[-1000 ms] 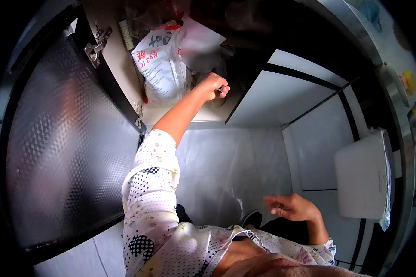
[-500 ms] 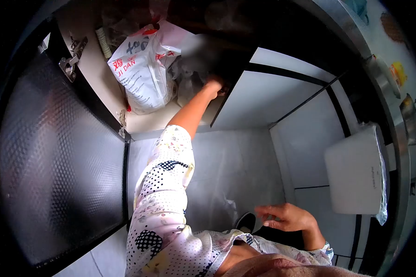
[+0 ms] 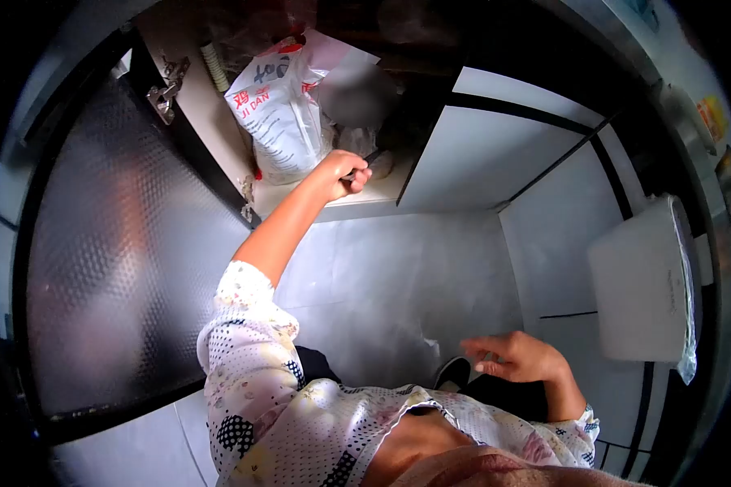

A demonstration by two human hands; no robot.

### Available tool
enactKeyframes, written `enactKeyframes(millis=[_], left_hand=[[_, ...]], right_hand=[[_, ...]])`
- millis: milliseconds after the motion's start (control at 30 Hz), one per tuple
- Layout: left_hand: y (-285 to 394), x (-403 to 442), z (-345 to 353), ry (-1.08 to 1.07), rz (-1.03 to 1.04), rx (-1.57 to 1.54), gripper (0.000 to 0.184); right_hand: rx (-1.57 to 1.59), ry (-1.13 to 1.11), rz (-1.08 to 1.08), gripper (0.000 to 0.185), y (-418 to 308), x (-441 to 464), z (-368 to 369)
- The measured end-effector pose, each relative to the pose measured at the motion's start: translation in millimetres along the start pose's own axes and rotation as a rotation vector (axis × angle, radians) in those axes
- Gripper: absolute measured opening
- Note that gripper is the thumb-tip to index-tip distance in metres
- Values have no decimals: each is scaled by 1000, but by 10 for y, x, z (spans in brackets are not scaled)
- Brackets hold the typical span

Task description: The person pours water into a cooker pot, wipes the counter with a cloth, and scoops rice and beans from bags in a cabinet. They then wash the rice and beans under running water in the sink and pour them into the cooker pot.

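Beside the white bag [image 3: 283,130], my left grip [image 3: 343,174] is pinching a dark object [image 3: 373,157], risking tearing the bag by brushing it.

1. The left arm [image 3: 284,223] reached forward and slightly inward, its bare forearm angled away from the body.
2. The left hand [image 3: 347,176] was closed, fingers curled in toward the palm, thumb side uppermost.
3. The right arm [image 3: 564,395] was bent and close to the torso.
4. The right hand [image 3: 513,357] hovered open, palm down, its slightly bent fingers pointing inward across the body.
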State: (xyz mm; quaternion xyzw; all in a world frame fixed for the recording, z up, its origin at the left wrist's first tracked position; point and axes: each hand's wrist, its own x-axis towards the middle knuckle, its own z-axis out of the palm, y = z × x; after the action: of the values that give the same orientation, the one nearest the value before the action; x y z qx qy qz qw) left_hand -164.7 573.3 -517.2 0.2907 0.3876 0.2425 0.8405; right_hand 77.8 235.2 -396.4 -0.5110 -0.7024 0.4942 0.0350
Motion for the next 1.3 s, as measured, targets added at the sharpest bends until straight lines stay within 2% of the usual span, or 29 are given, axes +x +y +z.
enactKeyframes(millis=[100,333,433,500,567,633,733,833,867,967,1100,1200,1300], left_hand=[[-82,-515,-27,71,38,151,10],[-159,-1616,27,101,16,291,31],[-194,-2083,181,119,17,318,38],[-209,-2309,250,94,22,335,41],[-169,-2548,443,62,13,345,43],[-187,-2715,567,5,15,349,44],[-217,-2866,740,-134,19,342,47],[-281,-2954,928,-163,-36,313,49],[-297,-2959,964,-163,-59,321,51],[-325,-2919,1055,-217,-64,349,53],[-315,-2760,994,-464,28,315,55],[-334,-2714,985,-464,60,175,57],[-339,-2545,870,-584,138,18,58]], right_hand=[[-18,-12,-42,42,127,25,62],[-97,-83,-170,44,205,239,26],[-89,-4,-127,48,347,395,32],[-11,170,-56,54,357,503,-37],[203,291,-6,64,440,668,-124],[644,344,25,72,553,851,-197],[1057,439,-60,77,644,992,-338],[1249,292,-290,74,784,995,-474],[1295,252,-350,67,823,988,-481],[1332,228,-453,59,930,913,-469],[1348,385,-406,52,867,789,-458],[1362,456,-413,49,791,738,-473],[1376,501,-402,47,749,657,-508]])
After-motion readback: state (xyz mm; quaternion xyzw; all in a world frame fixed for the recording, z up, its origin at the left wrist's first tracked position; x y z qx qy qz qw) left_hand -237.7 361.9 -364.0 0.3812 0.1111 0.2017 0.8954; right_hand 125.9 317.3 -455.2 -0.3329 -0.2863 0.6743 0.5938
